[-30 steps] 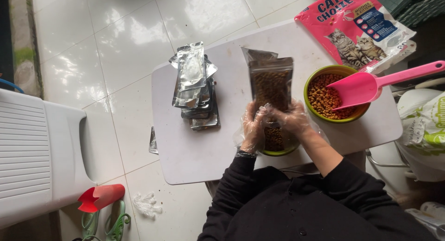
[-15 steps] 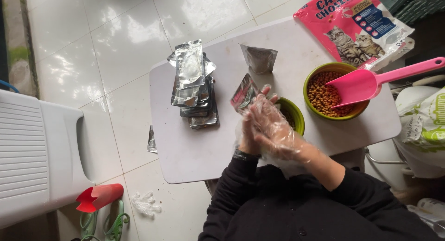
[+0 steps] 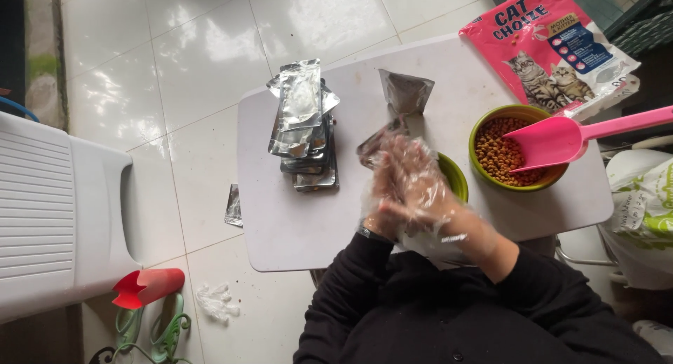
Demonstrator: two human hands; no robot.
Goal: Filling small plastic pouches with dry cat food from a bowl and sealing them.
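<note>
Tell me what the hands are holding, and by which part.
Both hands, in clear plastic gloves, are pressed together around a small foil pouch, gripping its lower end; its upper corner sticks out.

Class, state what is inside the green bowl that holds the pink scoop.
The green bowl holds brown dry pellets. The pink scoop rests on them, covering those beneath, so their depth cannot be seen.

Wht chair (image 3: 63, 217), red cup (image 3: 147, 285).

Glossy white tiled floor (image 3: 175, 70), white table (image 3: 294, 224), white plastic chair (image 3: 56, 217).
</note>
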